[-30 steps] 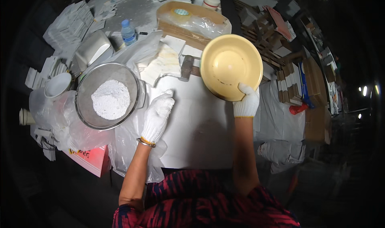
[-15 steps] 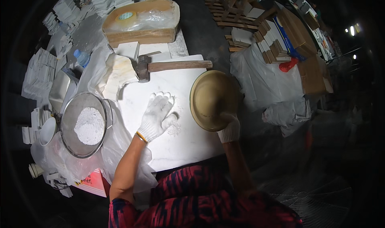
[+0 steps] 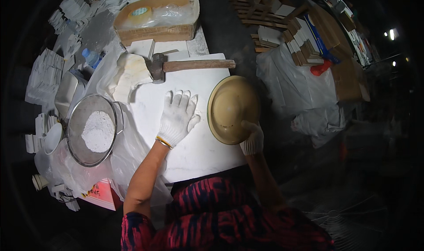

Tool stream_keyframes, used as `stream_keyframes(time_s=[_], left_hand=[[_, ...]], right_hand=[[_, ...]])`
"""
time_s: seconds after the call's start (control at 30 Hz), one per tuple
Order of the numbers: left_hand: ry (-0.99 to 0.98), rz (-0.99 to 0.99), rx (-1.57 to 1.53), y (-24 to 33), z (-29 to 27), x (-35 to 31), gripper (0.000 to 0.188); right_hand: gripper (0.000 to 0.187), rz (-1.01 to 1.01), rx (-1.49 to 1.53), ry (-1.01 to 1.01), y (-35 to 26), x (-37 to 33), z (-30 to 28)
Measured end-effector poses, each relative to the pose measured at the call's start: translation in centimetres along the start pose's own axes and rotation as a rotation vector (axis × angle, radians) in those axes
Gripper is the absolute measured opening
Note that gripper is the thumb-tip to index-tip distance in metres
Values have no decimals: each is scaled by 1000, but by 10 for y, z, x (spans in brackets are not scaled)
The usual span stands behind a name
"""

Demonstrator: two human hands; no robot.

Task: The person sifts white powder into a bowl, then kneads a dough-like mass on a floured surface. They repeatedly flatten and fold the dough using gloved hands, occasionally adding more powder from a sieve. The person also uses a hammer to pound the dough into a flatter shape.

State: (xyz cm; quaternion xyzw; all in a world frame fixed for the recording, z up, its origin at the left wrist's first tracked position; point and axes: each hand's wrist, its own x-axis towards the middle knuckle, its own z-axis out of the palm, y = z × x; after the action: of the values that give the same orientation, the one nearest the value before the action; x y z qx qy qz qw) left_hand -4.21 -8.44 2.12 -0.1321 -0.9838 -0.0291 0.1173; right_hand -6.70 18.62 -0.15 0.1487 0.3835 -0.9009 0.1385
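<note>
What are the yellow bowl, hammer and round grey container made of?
Yellow bowl: probably plastic, perhaps enamel; smooth, with a sheen. Hammer: seemingly wooden handle, brown and worn; dull dark head, likely iron. Round grey container: likely metal, its rim gleaming.

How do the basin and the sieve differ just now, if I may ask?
The basin is yellow and solid-walled; the sieve is grey, with a metal rim. The right hand grips the basin, while no hand touches the sieve. The sieve holds a heap of white powder; no such heap shows in the basin. Both are round and open.
</note>
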Motion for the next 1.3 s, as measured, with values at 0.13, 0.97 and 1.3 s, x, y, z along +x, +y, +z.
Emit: stream_keyframes(time_s=[0.13, 0.97, 1.3], left_hand=[[107, -100, -43, 0, -3, 2, 66], [393, -793, -304, 2, 17, -74, 59], [423, -841, -471, 56, 35, -13, 68]], right_hand=[[55, 16, 20, -29, 3, 8, -17], [59, -271, -623, 39, -42, 25, 76], [67, -479, -1179, -260, 25, -4, 98]])
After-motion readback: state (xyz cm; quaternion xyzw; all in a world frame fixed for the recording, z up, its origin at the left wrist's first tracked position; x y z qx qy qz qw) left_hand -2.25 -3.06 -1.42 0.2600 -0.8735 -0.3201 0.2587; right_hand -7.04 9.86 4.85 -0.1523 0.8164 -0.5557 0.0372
